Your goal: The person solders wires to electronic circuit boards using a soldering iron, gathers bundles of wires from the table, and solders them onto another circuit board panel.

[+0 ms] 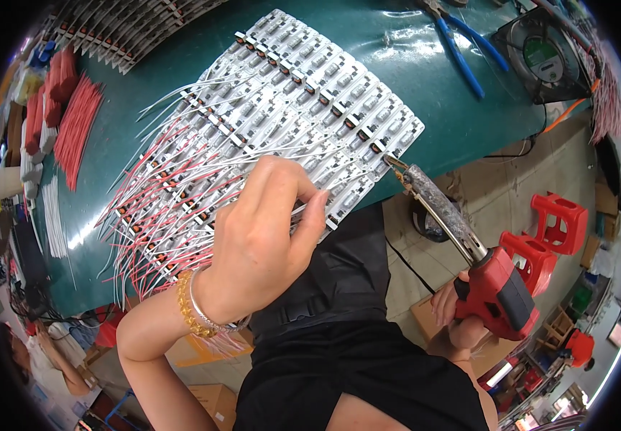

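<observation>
Green worktop spreads across the upper half of the view, with blue-handled pliers between one and two o'clock, a square fan at two, red stools at three on the tiled floor, and a bundle of red wires at ten.

Toward eleven o'clock, reaching in to the centre, lies the broad array of circuit boards. Each narrow board is probably light and stiff, with small parts that a careless squeeze could harm; the bare outer rim seems the safest hold. Limp, springy leads look easy to tangle and are best pinched singly near their ends.

At four o'clock, the soldering gun looks rigid and heaviest toward its handle; take it there only, since the metal barrel is likely hot. The right hand wraps that handle, and the tip points to eleven o'clock at the array's right corner, contact unclear. Above the array's lower edge, the left hand curls, thumb and forefinger close together; I can't make out whether a lead is between them.

White boards carry repeated dark and orange parts; leads are red and white; the gun is red and black, its barrel scuffed grey.
</observation>
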A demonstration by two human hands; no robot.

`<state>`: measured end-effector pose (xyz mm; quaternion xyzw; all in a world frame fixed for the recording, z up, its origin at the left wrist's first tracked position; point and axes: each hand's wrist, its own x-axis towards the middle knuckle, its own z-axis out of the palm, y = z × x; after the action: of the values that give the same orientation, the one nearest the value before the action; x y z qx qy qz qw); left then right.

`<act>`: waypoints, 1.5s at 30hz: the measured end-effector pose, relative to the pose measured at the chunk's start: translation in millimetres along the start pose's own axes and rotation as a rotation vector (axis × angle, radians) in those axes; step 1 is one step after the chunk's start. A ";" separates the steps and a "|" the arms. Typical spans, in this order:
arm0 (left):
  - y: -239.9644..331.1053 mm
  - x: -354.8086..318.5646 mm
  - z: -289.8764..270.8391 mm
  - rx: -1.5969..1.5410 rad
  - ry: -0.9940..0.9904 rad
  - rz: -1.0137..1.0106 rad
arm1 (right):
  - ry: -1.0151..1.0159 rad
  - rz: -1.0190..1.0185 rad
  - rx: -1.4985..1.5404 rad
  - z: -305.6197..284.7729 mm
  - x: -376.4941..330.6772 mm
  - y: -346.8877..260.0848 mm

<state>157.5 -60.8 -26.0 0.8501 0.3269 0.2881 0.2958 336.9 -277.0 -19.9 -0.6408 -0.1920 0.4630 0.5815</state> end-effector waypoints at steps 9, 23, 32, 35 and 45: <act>-0.7 -2.5 1.4 -0.007 0.013 -0.001 | -0.163 -0.331 -0.109 -3.0 8.9 13.5; -66.8 -73.8 -169.8 0.210 0.358 -0.465 | -0.106 -0.596 -0.077 -2.9 61.8 19.8; -178.3 -120.2 -238.0 0.983 0.399 -0.262 | -0.047 -0.702 -0.242 -21.9 92.3 10.3; -178.8 -77.3 -222.8 0.704 0.336 -0.130 | 0.035 -0.860 -0.609 -47.3 103.0 1.2; -213.0 32.7 -205.9 0.866 -0.036 -0.239 | -0.003 -0.912 -0.589 2.3 84.4 -42.8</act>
<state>-45.0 158.0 -27.8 0.8567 0.5081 0.0734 -0.0505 389.6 -198.8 -11.4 -0.6277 -0.5732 0.0912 0.5188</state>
